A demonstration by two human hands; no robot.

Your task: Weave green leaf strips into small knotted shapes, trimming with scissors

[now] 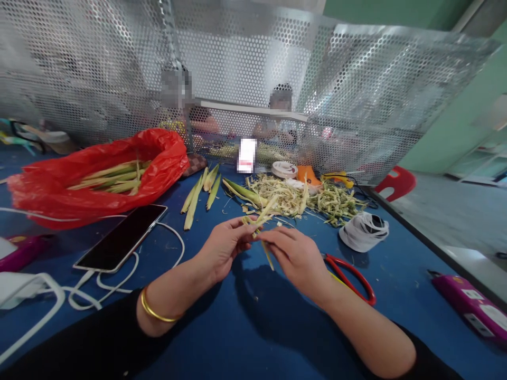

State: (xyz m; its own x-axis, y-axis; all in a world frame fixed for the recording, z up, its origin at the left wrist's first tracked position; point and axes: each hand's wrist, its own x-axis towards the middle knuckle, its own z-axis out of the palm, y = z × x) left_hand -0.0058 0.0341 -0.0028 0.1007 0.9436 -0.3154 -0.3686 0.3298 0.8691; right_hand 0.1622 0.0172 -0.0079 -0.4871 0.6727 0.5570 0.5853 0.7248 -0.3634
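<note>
Above the table's middle, my left hand (229, 240) pinches a few narrow, pale yellow-green leaf strips (270, 207), which look like corn husk. The fingers of my right hand (295, 253) close on the same strips from the other side, and a thin end hangs below. Just beyond lies a heap of shredded strips (277, 192), with a whole green leaf piece (243, 192) at its left edge. To its right is a pile of greener twisted bits (336, 202). Red-handled scissors (356, 279) lie partly behind my right forearm; their blades are hidden.
A red plastic bag (158, 153) of leaves stands at left, near loose leaf pieces (194, 203). A phone (122, 237) trails a white cable. White ribbon roll (363, 231) and purple device (469, 303) sit right. Behind a perforated screen (241, 58), two people sit.
</note>
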